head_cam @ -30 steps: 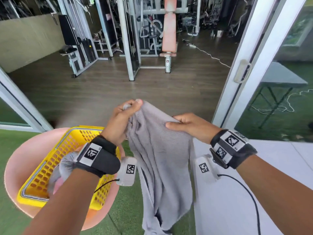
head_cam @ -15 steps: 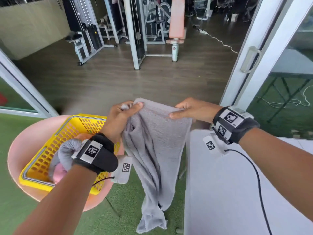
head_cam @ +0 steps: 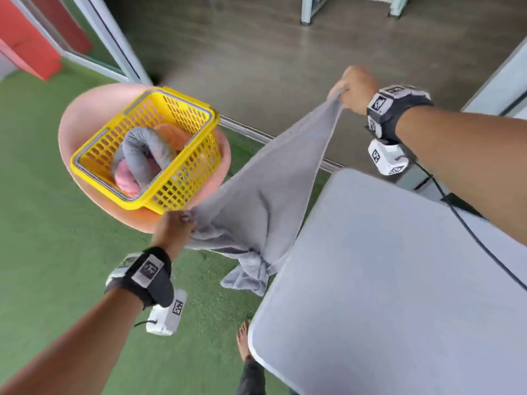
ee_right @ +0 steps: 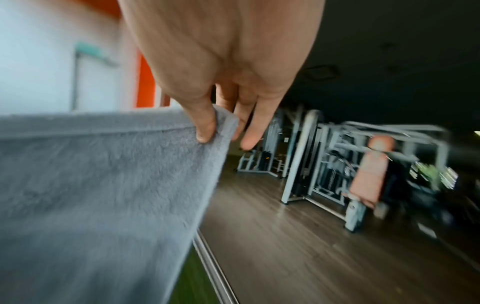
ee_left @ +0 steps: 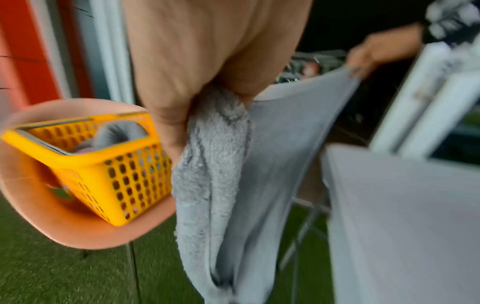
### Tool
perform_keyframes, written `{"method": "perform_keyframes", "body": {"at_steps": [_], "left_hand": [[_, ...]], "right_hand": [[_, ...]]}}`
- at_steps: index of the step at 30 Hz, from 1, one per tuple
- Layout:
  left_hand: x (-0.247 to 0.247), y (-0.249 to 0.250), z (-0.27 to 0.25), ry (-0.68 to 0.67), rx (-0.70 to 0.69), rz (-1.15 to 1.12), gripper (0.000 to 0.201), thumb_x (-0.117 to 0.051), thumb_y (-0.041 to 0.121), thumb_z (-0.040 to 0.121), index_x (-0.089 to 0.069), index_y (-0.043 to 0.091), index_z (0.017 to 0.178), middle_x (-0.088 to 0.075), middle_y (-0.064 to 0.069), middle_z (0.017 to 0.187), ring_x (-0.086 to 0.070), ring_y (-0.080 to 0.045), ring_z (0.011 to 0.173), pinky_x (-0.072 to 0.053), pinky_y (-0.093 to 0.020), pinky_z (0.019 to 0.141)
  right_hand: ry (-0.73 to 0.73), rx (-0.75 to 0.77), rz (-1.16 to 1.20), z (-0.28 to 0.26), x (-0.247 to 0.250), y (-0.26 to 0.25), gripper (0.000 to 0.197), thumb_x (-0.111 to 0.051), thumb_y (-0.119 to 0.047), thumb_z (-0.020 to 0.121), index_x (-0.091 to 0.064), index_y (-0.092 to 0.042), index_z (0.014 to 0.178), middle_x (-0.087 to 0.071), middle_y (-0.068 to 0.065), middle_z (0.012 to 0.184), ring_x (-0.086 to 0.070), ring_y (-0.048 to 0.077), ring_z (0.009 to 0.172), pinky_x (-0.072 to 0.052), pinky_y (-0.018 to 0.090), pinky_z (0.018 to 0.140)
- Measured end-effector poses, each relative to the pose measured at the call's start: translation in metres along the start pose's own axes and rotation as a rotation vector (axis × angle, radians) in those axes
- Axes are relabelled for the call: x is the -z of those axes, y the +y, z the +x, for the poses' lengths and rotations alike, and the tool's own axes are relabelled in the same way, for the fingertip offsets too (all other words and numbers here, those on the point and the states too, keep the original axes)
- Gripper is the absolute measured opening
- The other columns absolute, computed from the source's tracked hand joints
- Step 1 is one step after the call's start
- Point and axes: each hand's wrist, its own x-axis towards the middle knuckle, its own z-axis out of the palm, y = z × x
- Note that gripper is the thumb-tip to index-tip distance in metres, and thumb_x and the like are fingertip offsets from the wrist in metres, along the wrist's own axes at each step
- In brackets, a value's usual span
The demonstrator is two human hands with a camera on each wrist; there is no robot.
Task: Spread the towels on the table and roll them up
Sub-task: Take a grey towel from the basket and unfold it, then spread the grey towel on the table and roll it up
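A grey towel [head_cam: 265,192] hangs stretched in the air between my hands, just left of the grey table [head_cam: 399,280]. My right hand [head_cam: 346,91] pinches its far corner up high; the right wrist view shows thumb and fingers [ee_right: 205,127] clamped on that corner of the towel [ee_right: 103,174]. My left hand [head_cam: 178,223] grips a bunched edge low by the basket, and the left wrist view shows the towel [ee_left: 221,164] gathered in the palm. The towel's loose end droops past the table's left edge.
A yellow basket [head_cam: 182,178] sits on a pink round chair [head_cam: 82,109] to the left, holding a rolled grey towel [head_cam: 137,155] and a pink one [head_cam: 125,178]. Green turf lies below, a bare foot [head_cam: 243,340] by the table corner. Gym machines [ee_right: 337,164] stand beyond the door track.
My hands have pulled far apart, the right one up and to the right, the left one down. The towel is now stretched out, and my view has tipped down toward the table.
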Motion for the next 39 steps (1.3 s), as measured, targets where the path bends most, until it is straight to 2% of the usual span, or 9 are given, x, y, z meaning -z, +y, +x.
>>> {"method": "perform_keyframes", "body": {"at_steps": [4, 7, 11, 15, 19, 23, 27, 34, 39], "left_hand": [[-0.108, -0.04, -0.071, -0.114, 0.031, 0.229, 0.021, -0.047, 0.012, 0.092, -0.062, 0.01, 0.108, -0.069, -0.016, 0.092, -0.066, -0.033, 0.081, -0.05, -0.034, 0.065], [-0.202, -0.011, -0.137, -0.347, -0.113, 0.288, 0.027, -0.042, 0.012, 0.091, -0.054, 0.019, 0.114, -0.068, -0.011, 0.097, -0.063, -0.034, 0.089, -0.05, -0.037, 0.073], [-0.298, 0.053, -0.21, -0.765, -0.27, 0.144, 0.027, -0.047, 0.011, 0.092, -0.058, 0.015, 0.117, -0.067, -0.016, 0.107, -0.061, -0.035, 0.1, -0.047, -0.037, 0.084], [-0.333, 0.096, -0.264, -1.196, -0.474, 0.064, 0.063, -0.054, 0.055, 0.088, -0.043, 0.017, 0.138, -0.062, -0.013, 0.121, -0.064, -0.026, 0.102, -0.051, -0.036, 0.089], [-0.327, 0.059, -0.245, -0.682, -0.697, 0.381, 0.073, -0.06, 0.061, 0.079, -0.035, 0.03, 0.141, -0.029, -0.007, 0.149, -0.025, -0.027, 0.137, -0.02, -0.055, 0.113], [-0.322, -0.003, -0.199, -0.671, -0.848, 0.721, 0.123, -0.066, 0.076, 0.058, 0.007, 0.04, 0.149, 0.027, -0.009, 0.155, 0.019, -0.037, 0.142, 0.014, -0.062, 0.109], [-0.335, -0.018, -0.189, -0.626, -0.992, 0.848, 0.129, -0.055, 0.087, 0.052, 0.012, 0.035, 0.15, 0.028, -0.012, 0.154, 0.02, -0.043, 0.14, 0.012, -0.066, 0.106], [-0.351, -0.012, -0.2, -0.582, -1.019, 0.954, 0.134, -0.036, 0.094, 0.043, 0.007, 0.029, 0.151, 0.018, -0.019, 0.156, 0.011, -0.05, 0.139, 0.004, -0.071, 0.1], [-0.386, 0.007, -0.247, -0.629, -0.976, 0.917, 0.135, -0.031, 0.094, 0.042, 0.02, 0.029, 0.148, 0.032, -0.018, 0.151, 0.022, -0.051, 0.136, 0.005, -0.071, 0.105]], "right_hand": [[-0.119, 0.158, -0.334, -0.058, -0.056, 0.065, 0.011, -0.06, 0.002, 0.081, -0.069, 0.003, 0.088, -0.059, 0.023, 0.095, -0.055, 0.037, 0.099, -0.03, 0.029, 0.07], [-0.199, 0.105, -0.55, -0.111, -0.084, 0.144, 0.016, -0.066, 0.001, 0.079, -0.073, -0.01, 0.089, -0.062, 0.015, 0.104, -0.051, 0.035, 0.11, -0.039, 0.042, 0.086], [-0.377, -0.309, -0.873, -0.196, -0.067, 0.234, 0.023, -0.056, -0.008, 0.085, -0.064, -0.012, 0.107, -0.058, 0.01, 0.108, -0.046, 0.03, 0.112, -0.035, 0.041, 0.09], [-0.318, -0.523, -1.034, -0.265, -0.05, 0.287, 0.035, -0.048, -0.014, 0.087, -0.059, -0.011, 0.12, -0.045, 0.018, 0.125, -0.039, 0.034, 0.12, -0.023, 0.054, 0.11], [-0.273, -0.342, -0.505, -0.287, -0.092, 0.279, 0.051, -0.053, -0.025, 0.093, -0.042, -0.015, 0.141, -0.024, 0.016, 0.154, -0.023, 0.037, 0.14, -0.02, 0.054, 0.114], [-0.419, -0.364, -0.159, -0.3, -0.16, 0.256, 0.091, -0.047, -0.072, 0.084, 0.003, -0.037, 0.152, 0.018, -0.001, 0.16, 0.014, 0.029, 0.147, -0.002, 0.057, 0.117], [-0.369, -0.433, -0.127, -0.305, -0.181, 0.255, 0.099, -0.038, -0.085, 0.076, 0.019, -0.045, 0.146, 0.032, -0.008, 0.155, 0.028, 0.027, 0.143, 0.015, 0.055, 0.114], [-0.382, -0.426, -0.075, -0.326, -0.18, 0.267, 0.096, -0.034, -0.087, 0.074, 0.016, -0.049, 0.146, 0.031, -0.013, 0.155, 0.03, 0.023, 0.142, 0.016, 0.058, 0.113], [-0.417, -0.47, -0.05, -0.364, -0.167, 0.294, 0.092, -0.033, -0.086, 0.075, 0.018, -0.052, 0.144, 0.035, -0.019, 0.151, 0.033, 0.019, 0.141, 0.019, 0.053, 0.113]]}}
